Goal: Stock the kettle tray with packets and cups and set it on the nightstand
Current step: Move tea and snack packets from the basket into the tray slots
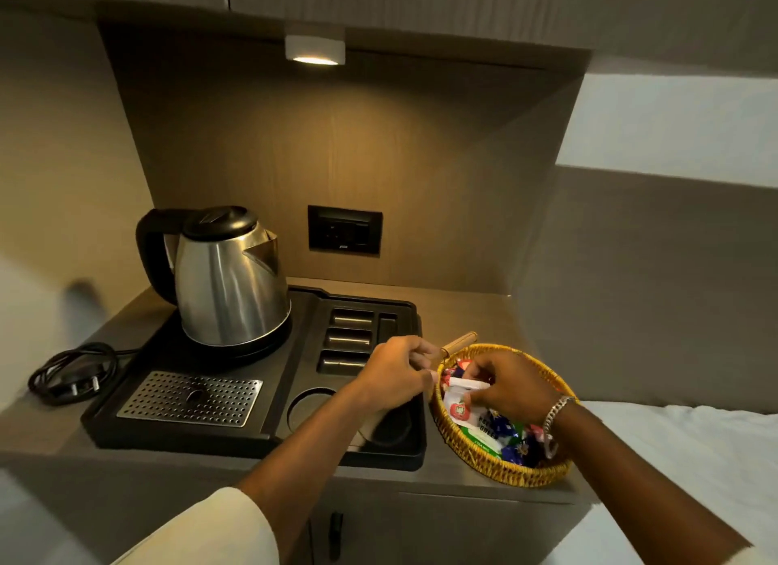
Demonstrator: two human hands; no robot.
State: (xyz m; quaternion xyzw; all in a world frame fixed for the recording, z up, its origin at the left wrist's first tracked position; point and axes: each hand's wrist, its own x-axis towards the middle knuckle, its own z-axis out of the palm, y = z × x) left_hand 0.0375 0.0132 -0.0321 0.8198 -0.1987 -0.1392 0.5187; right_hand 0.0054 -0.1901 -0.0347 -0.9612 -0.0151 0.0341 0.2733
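The fingers (478,373) of the right hand (511,385) are pinched on a white packet (461,398) inside the basket (496,465). The left hand (393,377) is curled beside it; its contents cannot be told. The tray (261,434) with the kettle (229,278) is seen on the counter (459,307).

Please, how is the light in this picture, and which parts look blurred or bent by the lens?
Head view: one small lamp under the cabinet casts a warm pool on the back panel and glints on the steel kettle; the black tray stays dim. The left edge is smeared by blur, hands are slightly soft, and the wide lens bends the cabinet lines near the borders.
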